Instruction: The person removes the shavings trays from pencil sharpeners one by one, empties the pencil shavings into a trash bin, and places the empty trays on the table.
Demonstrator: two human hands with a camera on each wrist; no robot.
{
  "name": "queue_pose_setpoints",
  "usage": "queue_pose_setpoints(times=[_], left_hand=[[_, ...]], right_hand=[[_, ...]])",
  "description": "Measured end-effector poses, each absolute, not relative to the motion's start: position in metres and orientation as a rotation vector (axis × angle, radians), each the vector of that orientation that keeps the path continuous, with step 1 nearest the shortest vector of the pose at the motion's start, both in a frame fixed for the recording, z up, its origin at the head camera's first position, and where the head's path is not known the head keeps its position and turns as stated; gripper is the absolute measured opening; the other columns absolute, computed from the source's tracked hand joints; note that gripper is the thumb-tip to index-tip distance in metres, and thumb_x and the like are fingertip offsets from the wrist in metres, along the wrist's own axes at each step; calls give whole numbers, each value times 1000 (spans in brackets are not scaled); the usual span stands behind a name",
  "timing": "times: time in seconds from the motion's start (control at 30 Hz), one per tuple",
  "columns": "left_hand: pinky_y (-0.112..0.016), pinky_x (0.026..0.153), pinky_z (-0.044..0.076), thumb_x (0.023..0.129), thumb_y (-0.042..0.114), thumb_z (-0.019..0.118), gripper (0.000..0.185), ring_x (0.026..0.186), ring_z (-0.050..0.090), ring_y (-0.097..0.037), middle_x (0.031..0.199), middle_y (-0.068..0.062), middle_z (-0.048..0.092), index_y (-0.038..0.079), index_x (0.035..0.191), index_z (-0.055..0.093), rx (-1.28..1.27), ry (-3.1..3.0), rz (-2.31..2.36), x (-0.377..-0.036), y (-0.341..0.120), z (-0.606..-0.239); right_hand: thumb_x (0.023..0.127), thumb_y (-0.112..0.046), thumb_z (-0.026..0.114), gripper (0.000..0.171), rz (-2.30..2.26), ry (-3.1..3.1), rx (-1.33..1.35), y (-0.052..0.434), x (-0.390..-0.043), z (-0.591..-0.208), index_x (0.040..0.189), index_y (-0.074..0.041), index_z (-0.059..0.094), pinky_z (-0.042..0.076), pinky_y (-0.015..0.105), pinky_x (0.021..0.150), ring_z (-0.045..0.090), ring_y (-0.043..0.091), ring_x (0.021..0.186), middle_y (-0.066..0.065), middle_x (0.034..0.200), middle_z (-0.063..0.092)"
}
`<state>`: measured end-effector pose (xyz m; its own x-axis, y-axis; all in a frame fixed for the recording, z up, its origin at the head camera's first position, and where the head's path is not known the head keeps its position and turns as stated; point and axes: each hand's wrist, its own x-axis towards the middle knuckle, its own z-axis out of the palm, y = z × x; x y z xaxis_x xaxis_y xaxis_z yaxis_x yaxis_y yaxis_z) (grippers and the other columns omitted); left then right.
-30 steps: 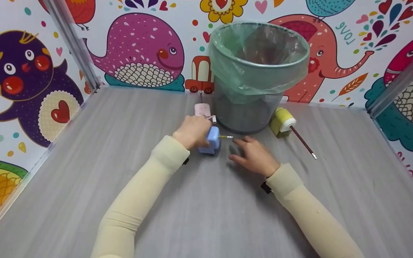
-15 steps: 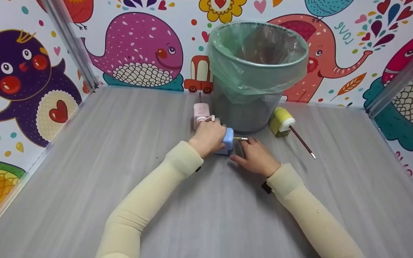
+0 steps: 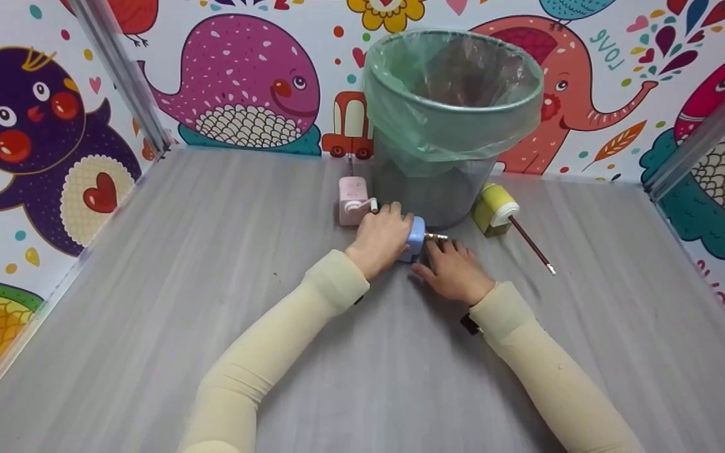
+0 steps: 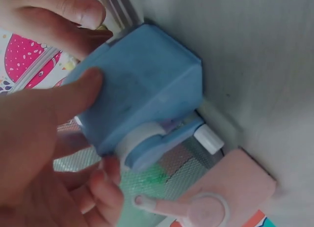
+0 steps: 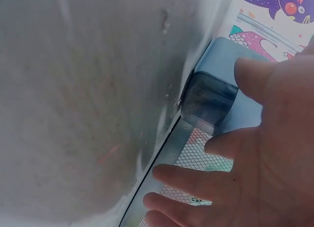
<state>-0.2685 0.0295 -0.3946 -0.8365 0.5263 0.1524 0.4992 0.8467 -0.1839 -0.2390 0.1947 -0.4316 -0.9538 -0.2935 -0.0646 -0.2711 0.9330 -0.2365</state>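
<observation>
Going left to right, the pink box-shaped plastic pencil sharpener [image 3: 354,200] stands at the far middle of the table, untouched, just left of your left hand [image 3: 380,239]. That hand's grip is wrapped around the small blue box-shaped plastic pencil sharpener [image 3: 414,238], thumb on one face and fingers round its crank end, as the left wrist view [image 4: 142,109] shows; the sharpener sits on the table just in front of the grey mesh waste bin lined with a green plastic bag [image 3: 450,126]. A short pencil stub [image 3: 436,236] sticks out of its right side, so I judge that the pencil is in the sharpener and the work on it is under way, not finished. Your right hand [image 3: 454,270] lies flat just right of the sharpener, its grip loose with fingers spread and holding nothing; whether the fingertips touch the stub I cannot tell. Further right, the yellow plastic pencil sharpener [image 3: 493,211] stands beside the bin with a long dark-red pencil [image 3: 531,245] in it, apart from both hands. The surface is a grey wood-grain table [image 3: 148,302], boxed in on three sides by walls of bright cartoon-animal wallpaper [image 3: 243,82] with metal corner strips [image 3: 120,69].
</observation>
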Motion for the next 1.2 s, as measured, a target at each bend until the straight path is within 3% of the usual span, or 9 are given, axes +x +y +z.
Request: queue_pose_setpoints(times=[0.37, 0.63, 0.97, 1.2], left_hand=[[-31, 75, 60, 96, 37, 65, 50, 117, 60, -25, 127, -13, 63, 12, 139, 59, -697, -2672, 179, -264, 39, -416], [-31, 68, 60, 102, 18, 51, 39, 115, 59, -24, 131, -13, 63, 12, 140, 58, -648, -2647, 180, -263, 42, -423], [-31, 66, 60, 101, 18, 50, 39, 113, 60, -24, 129, -13, 65, 12, 138, 60, -620, -2622, 153, -266, 43, -424], [-31, 73, 59, 97, 30, 61, 43, 115, 60, -23, 131, -11, 65, 17, 138, 61, -620, -2656, 143, -268, 43, -418]], right_hand=[[102, -42, 52, 67, -371, 2964, -389, 194, -241, -432, 148, 4, 38, 34, 68, 108, 43, 54, 134, 33, 143, 48], [103, -38, 52, 62, -345, 3011, -371, 193, -243, -432, 143, 8, 43, 36, 67, 106, 44, 54, 131, 37, 140, 46], [103, -35, 53, 56, -370, 2989, -364, 197, -251, -434, 142, 4, 44, 34, 68, 108, 42, 55, 133, 38, 141, 46], [100, -34, 58, 49, -416, 3038, -402, 200, -253, -431, 130, 3, 52, 41, 68, 96, 51, 56, 115, 42, 123, 52]])
